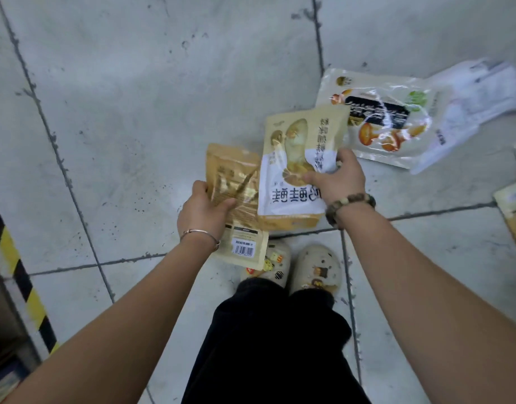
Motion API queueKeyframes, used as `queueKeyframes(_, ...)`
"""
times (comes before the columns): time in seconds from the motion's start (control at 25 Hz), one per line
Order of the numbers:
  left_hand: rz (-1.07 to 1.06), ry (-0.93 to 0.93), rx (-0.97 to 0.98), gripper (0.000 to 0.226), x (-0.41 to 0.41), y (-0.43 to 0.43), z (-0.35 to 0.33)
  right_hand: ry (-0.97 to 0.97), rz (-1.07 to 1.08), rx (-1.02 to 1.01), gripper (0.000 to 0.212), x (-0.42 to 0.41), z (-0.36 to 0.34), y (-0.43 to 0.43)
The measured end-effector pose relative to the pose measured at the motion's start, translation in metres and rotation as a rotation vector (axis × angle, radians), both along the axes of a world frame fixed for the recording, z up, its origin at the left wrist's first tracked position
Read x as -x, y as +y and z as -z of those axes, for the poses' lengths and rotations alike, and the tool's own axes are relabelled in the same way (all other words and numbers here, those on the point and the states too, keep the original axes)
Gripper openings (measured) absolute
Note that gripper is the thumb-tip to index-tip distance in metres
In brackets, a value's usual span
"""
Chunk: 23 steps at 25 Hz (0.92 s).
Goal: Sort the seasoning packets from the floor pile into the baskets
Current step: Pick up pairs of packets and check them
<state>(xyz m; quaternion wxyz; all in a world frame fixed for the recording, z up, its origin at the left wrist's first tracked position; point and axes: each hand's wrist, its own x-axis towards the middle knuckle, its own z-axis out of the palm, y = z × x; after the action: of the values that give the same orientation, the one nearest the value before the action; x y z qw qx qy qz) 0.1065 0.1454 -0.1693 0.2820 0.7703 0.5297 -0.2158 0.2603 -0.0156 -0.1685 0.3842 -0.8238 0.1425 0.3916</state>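
Two packets (297, 170), scuffed grey floor (151, 97) — dark grout (62, 167)

Likely a stockroom or shop floor: grimy grey tiles (134, 97), yellow-black hazard tape (20, 275), loose seasoning packets (379, 118).

Gold packet (236, 182), barcode side up, is held at frame centre by the left hand (202, 211). Cream-and-white packet (297, 170), print upside down, is gripped by the right hand (338, 179), its edge overlapping the gold one. Mushroom-printed packet (382, 118) and blurred white packet (478, 94) are laid flat, touching, at upper right.
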Motion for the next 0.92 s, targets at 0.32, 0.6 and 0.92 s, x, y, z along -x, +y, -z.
queueKeyframes(0.32, 0.113, -0.252, -0.011, 0.035, -0.053, -0.032, -0.154, -0.053, 0.341, 0.004, 0.046, 0.004, -0.16, -0.11)
queueKeyframes(0.6, 0.281, -0.405, 0.011, 0.033, -0.101, -0.06, -0.274, -0.192, 0.539, -0.115, 0.042, 0.018, -0.285, -0.168)
queueKeyframes(0.92, 0.568, -0.512, 0.097, 0.031, -0.104, -0.15, -0.35, -0.311, 0.858, -0.187, 0.041, 0.102, -0.361, -0.244)
